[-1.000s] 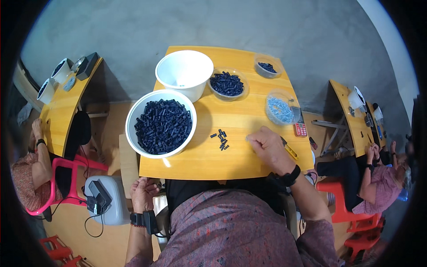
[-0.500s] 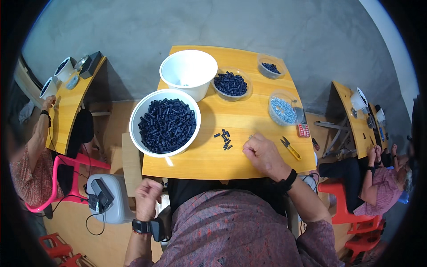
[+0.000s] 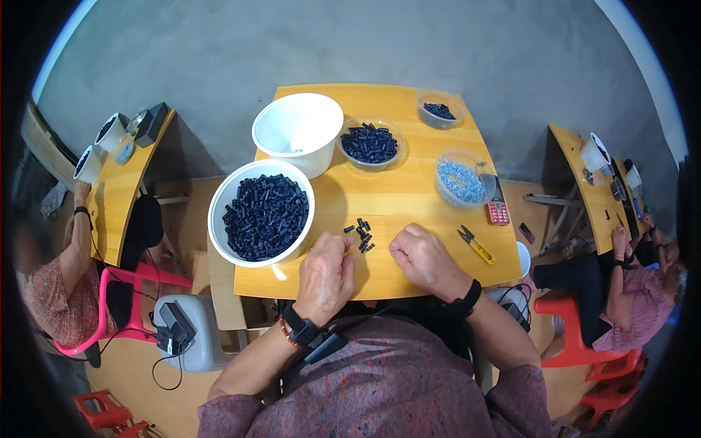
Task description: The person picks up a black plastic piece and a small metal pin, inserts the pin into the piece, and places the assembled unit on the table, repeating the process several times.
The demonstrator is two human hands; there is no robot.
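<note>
A small pile of short black tubular pieces (image 3: 361, 233) lies near the front of the yellow wooden table (image 3: 394, 285). My left hand (image 3: 326, 279) is just left of and below the pile, over the front edge, with its fingers curled together. Right of the pile rests my right hand (image 3: 423, 257), closed in a fist. Whatever either hand may hold is hidden behind the fingers. A big white bucket (image 3: 219, 241) full of similar black pieces (image 3: 266, 217) stands close beyond my left hand. Yellow-handled thread snips (image 3: 478, 247) lie to the right of my right hand.
Behind the full bucket stands another white bucket (image 3: 321, 150). Clear tubs of black pieces (image 3: 371, 144) (image 3: 439, 111) and of silvery small parts (image 3: 461, 181) sit farther back. A red keypad phone (image 3: 499, 212) lies at the right edge. People work at side tables.
My left hand has risen from beside my lap, moving right and forward to the table's front edge near the pile. The right hand stays closed in nearly the same place.
</note>
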